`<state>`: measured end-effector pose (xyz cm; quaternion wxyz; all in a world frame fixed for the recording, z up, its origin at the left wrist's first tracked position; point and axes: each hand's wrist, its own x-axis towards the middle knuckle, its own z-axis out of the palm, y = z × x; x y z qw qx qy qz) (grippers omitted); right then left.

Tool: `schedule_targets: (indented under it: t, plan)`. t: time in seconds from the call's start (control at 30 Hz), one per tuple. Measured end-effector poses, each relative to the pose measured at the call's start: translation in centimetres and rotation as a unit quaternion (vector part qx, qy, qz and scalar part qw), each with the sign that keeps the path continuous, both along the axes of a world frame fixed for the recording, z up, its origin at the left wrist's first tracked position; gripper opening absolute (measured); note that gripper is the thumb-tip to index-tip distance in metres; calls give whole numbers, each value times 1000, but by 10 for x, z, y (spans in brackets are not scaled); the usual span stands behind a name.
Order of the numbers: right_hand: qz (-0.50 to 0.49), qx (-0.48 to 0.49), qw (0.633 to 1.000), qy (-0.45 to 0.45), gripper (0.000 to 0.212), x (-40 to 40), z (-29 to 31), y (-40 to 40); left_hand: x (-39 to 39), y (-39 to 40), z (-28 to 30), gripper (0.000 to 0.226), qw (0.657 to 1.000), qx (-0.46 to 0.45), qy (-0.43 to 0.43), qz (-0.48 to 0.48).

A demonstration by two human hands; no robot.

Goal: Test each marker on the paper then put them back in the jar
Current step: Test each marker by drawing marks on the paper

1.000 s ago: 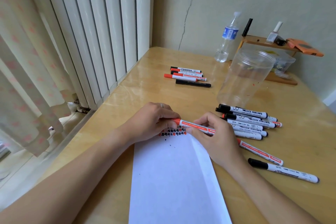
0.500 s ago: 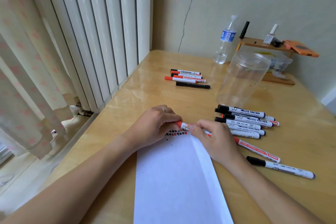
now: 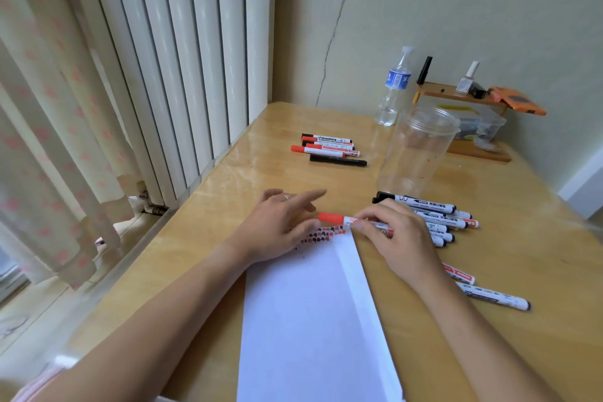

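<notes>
Leftmost, I logged a pink-dotted curtain [image 3: 49,140] and white vertical blinds [image 3: 182,59] along the window side of the wooden table [image 3: 522,238]. Next, my left hand [image 3: 277,225] lay at the top left corner of the white paper [image 3: 313,320], fingers loosely spread and nearly straight, a ring on one of them, the thumb tip touching the cap end of the red marker [image 3: 352,222]. The paper, one sheet, lay flat in front of me, with a patch of red and black test marks [image 3: 321,235] at its far edge, partly hidden by that hand. Beyond it, a small group of markers [image 3: 329,148], red-capped and black, lay side by side near the far middle of the table. The red marker, capped, was held level just above the test marks, pinched in the fingertips of my right hand [image 3: 401,238], fingers curled round its white barrel. Farther right, the clear jar [image 3: 417,150] stood upright, with a water bottle [image 3: 393,88] behind it. A pile of black-capped and red-capped markers [image 3: 434,215] lay just right of my right hand, and two more markers [image 3: 489,294] nearer the wrist. A wooden rack [image 3: 456,93] stood at the wall.
</notes>
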<state>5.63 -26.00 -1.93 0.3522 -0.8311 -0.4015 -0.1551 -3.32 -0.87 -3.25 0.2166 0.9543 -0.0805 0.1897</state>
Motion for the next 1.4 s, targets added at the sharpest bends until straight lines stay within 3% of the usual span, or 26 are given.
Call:
schedule_targets:
  t: [0.1, 0.37, 0.5, 0.97, 1.17, 1.4]
  plan:
    - [-45, 14, 999, -21, 4, 11, -4, -10, 0, 13, -7, 64, 998, 18, 39, 42]
    - [-139, -46, 988, -52, 9, 17, -16, -13, 3, 14, -6, 65, 995, -57, 50, 61]
    - [-154, -76, 984, -52, 7, 14, -15, -13, -1, 12, -2, 54, 994, -84, 43, 63]
    - [-185, -81, 979, -36, 10, 11, -21, -7, 0, 12, 0, 51, 993, -86, 56, 62]
    - [-160, -63, 978, -121, 9, -1, -12, 4, -1, 11, 2, 50, 992, -90, 60, 63]
    - [39, -127, 984, -121, 20, -23, -17, 44, 1, 10, 0, 48, 993, -95, 34, 60]
